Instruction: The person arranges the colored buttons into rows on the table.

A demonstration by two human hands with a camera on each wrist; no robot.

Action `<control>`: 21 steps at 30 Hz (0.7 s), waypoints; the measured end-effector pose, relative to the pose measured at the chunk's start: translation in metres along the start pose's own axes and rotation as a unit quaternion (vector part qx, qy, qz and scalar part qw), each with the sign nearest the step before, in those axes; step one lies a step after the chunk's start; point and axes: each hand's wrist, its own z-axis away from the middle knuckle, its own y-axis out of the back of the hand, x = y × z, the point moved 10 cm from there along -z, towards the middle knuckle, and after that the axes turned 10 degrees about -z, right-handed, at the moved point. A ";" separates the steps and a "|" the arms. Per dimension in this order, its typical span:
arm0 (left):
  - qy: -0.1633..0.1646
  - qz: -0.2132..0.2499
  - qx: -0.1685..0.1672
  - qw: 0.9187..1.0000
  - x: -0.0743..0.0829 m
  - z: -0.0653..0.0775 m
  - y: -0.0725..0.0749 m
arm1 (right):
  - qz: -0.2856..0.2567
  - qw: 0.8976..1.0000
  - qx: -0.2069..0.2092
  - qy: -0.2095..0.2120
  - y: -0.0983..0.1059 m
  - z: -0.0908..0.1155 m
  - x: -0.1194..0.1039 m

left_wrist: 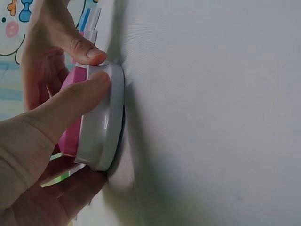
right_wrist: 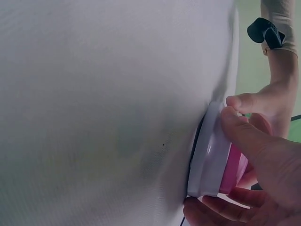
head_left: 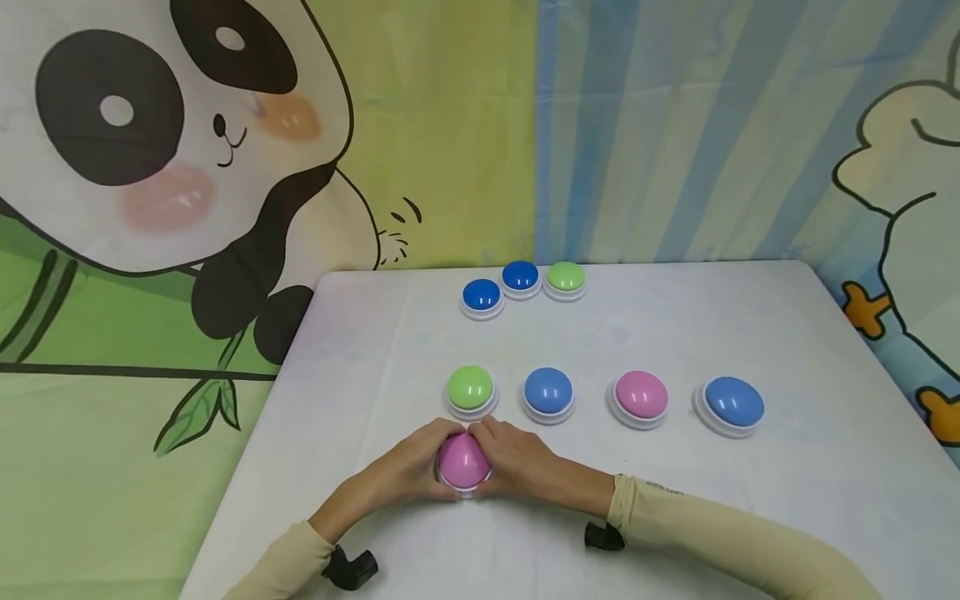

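Note:
A pink dome push button [head_left: 463, 461] with a white round base is at the front of the white table, between both hands. My left hand [head_left: 411, 467] grips its left side. My right hand [head_left: 517, 460] grips the right side. In the left wrist view, the left thumb presses the white base [left_wrist: 101, 127] near the right thumb, while other fingers reach the far side. The right wrist view shows the same base [right_wrist: 206, 155] held between thumb and fingers, with a dark strip of underside visible. Just behind it sits a green button [head_left: 470, 388].
Right of the green button, in a row, are a blue button [head_left: 548, 391], a pink button [head_left: 641, 395] and another blue button [head_left: 733, 402]. At the table's back edge stand two darker blue buttons [head_left: 481, 294] and a green one [head_left: 566, 277]. A cartoon-printed cloth [head_left: 450, 133] hangs behind.

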 end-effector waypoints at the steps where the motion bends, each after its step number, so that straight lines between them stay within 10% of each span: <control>1: -0.002 0.003 -0.004 1.000 0.001 0.000 0.001 | 0.003 1.000 -0.003 0.000 0.000 0.000 0.000; 10: 0.021 0.036 0.028 0.999 -0.011 -0.025 0.056 | -0.033 0.998 0.035 -0.026 0.059 -0.006 0.014; 15: 0.068 0.035 0.068 0.995 -0.050 -0.086 0.095 | -0.014 0.996 0.066 -0.064 0.112 -0.052 0.055; 21: 0.100 0.045 0.035 0.993 -0.099 -0.163 0.099 | 0.045 0.996 0.044 -0.062 0.132 -0.123 0.108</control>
